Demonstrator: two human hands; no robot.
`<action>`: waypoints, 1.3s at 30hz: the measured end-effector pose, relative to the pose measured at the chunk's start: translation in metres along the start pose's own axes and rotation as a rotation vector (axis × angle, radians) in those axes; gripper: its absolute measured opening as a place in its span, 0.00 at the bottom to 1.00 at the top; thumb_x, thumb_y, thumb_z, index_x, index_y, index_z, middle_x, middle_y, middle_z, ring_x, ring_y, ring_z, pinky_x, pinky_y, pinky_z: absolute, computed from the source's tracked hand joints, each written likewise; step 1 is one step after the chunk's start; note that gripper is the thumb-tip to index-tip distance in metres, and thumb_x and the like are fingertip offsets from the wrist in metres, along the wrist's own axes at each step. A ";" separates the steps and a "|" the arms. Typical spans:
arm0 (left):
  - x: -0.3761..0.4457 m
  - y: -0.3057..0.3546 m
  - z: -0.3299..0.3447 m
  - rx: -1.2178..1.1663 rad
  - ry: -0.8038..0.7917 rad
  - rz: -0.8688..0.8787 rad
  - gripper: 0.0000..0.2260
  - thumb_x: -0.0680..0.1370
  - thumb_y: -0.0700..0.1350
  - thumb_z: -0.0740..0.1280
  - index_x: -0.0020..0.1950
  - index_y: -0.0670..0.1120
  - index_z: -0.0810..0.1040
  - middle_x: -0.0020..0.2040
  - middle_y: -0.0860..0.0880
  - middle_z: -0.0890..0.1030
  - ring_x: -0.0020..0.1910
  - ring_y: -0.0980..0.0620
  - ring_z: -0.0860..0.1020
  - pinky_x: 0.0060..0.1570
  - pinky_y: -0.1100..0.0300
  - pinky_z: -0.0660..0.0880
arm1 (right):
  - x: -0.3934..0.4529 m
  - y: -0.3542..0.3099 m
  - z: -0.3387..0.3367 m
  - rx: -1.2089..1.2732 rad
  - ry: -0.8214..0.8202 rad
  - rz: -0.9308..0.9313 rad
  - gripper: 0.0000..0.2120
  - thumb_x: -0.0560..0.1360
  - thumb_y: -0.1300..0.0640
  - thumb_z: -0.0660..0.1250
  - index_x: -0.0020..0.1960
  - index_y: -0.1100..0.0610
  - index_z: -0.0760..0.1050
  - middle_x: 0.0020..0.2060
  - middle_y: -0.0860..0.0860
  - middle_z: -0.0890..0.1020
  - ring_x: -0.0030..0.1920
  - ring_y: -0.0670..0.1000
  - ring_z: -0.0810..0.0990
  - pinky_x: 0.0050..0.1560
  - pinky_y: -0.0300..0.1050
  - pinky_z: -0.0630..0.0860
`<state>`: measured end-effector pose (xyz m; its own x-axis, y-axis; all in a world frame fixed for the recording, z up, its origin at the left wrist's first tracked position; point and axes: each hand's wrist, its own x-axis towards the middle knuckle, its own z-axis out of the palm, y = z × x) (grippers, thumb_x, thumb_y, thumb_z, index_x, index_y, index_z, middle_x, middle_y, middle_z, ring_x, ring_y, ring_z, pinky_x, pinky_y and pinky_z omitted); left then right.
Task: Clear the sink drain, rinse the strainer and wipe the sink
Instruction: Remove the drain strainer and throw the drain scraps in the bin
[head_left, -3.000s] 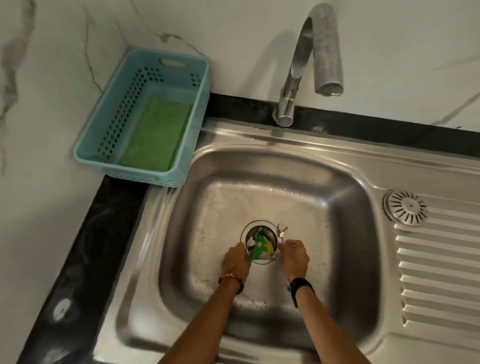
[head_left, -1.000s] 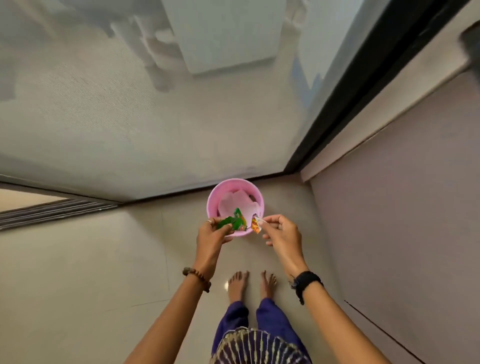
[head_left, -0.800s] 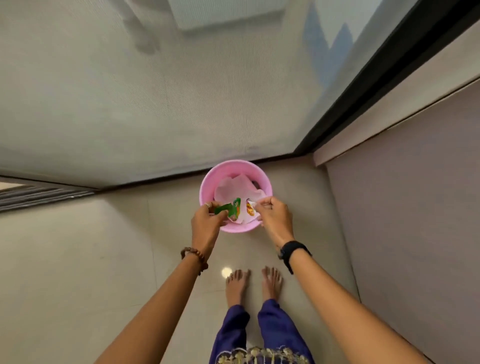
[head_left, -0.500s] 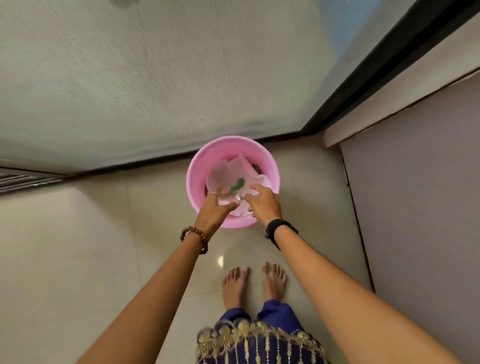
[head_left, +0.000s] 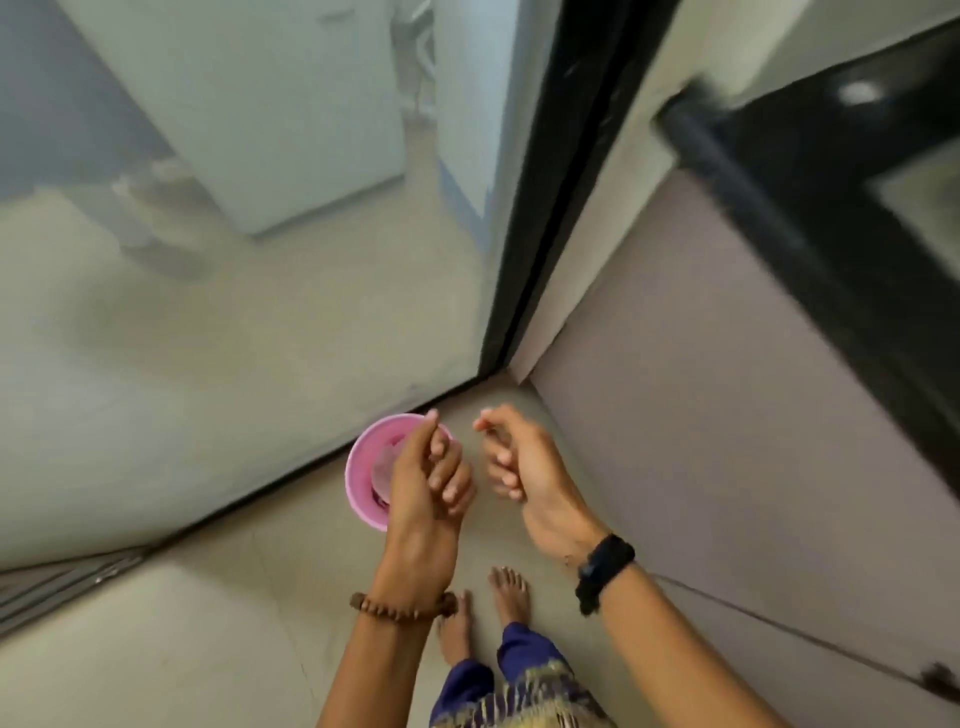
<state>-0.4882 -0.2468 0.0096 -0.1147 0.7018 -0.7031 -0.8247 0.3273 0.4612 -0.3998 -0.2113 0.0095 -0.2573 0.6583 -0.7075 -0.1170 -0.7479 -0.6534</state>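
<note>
A small pink bin stands on the tiled floor in the corner by the glass door. My left hand hangs above its right side with fingers loosely curled and nothing in it, hiding part of the bin. To the right of the bin, over bare floor, my right hand is held palm-up, fingers loosely bent, also holding nothing. Pale paper shows inside the bin; the green wrapper is not visible. The sink and strainer are out of view.
A glass door with a black frame runs along the left and back. A mauve cabinet front stands on the right under a black countertop edge. My bare feet stand on the floor just behind the bin.
The green wrapper and small scrap left my fingers and dropped into the pink bin. Both hands have lifted away from it and the view has swung upward and to the right.
</note>
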 end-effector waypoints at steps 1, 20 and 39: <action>-0.021 0.006 0.024 -0.012 -0.096 -0.034 0.18 0.80 0.46 0.55 0.29 0.47 0.62 0.15 0.52 0.61 0.12 0.60 0.59 0.12 0.69 0.54 | -0.027 -0.023 -0.003 0.034 -0.017 -0.033 0.12 0.74 0.56 0.59 0.32 0.53 0.68 0.17 0.45 0.61 0.17 0.42 0.56 0.17 0.34 0.52; -0.082 -0.163 0.368 1.241 -0.768 0.010 0.19 0.79 0.45 0.60 0.27 0.47 0.68 0.17 0.55 0.62 0.17 0.60 0.59 0.22 0.65 0.56 | -0.240 -0.186 -0.315 0.224 0.709 -0.440 0.12 0.77 0.56 0.57 0.35 0.55 0.71 0.15 0.44 0.60 0.15 0.41 0.55 0.16 0.31 0.50; 0.130 -0.330 0.425 2.716 -1.107 0.717 0.08 0.78 0.43 0.61 0.54 0.45 0.76 0.57 0.43 0.72 0.48 0.44 0.79 0.39 0.56 0.70 | -0.038 -0.127 -0.496 -0.772 0.805 0.084 0.22 0.78 0.45 0.57 0.66 0.56 0.66 0.52 0.57 0.81 0.50 0.58 0.80 0.43 0.44 0.73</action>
<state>0.0043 0.0056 -0.0041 0.7075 0.5272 -0.4707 0.6412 -0.7589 0.1137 0.1010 -0.0995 -0.0145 0.4925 0.6804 -0.5427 0.5705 -0.7233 -0.3890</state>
